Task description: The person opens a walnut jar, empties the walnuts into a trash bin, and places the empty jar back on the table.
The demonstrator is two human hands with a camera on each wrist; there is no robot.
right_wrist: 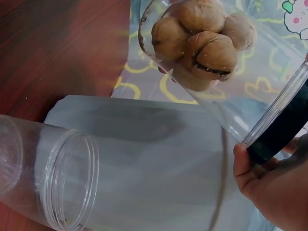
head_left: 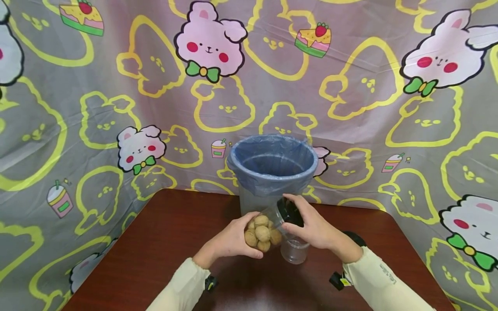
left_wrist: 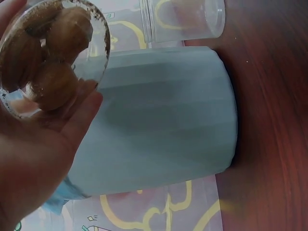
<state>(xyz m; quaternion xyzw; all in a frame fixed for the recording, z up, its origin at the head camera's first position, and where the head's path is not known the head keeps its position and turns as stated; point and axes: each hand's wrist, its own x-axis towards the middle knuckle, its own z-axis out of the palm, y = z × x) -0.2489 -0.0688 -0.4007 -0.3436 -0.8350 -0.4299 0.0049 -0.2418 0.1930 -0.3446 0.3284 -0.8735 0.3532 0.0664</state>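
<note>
walnut jar (head_left: pixel 273 212): between the two hands, lifted over the table, tilted, lid end up toward the right hand. walnuts (head_left: pixel 263 233) bunched at the low end, by the left hand. left hand (head_left: pixel 230 239) curled round that low end, thumb along the near side. right hand (head_left: pixel 316 225) grips the black lid (head_left: pixel 291 211), thumb and fingers round its edge.

left wrist view gives me the jar's base, brown crumbs round its rim; can't see those from the head view. right wrist view adds one walnut with a dark split, plus the clear gap between nuts and lid.

second clear jar (head_left: pixel 294 252) just below the right hand, standing on the table; only right wrist view shows its threaded mouth uncovered.

beyond both hands: pale bin (head_left: pixel 250 199), blue liner (head_left: pixel 274 157) folded over its rim; head view alone looks inside the liner. under everything, red-brown table (head_left: pixel 171 250). behind, cartoon curtain (head_left: pixel 155 103). pale sleeves (head_left: pixel 180 283) on both forearms, small black devices (head_left: pixel 211 283) near the wrists.
</note>
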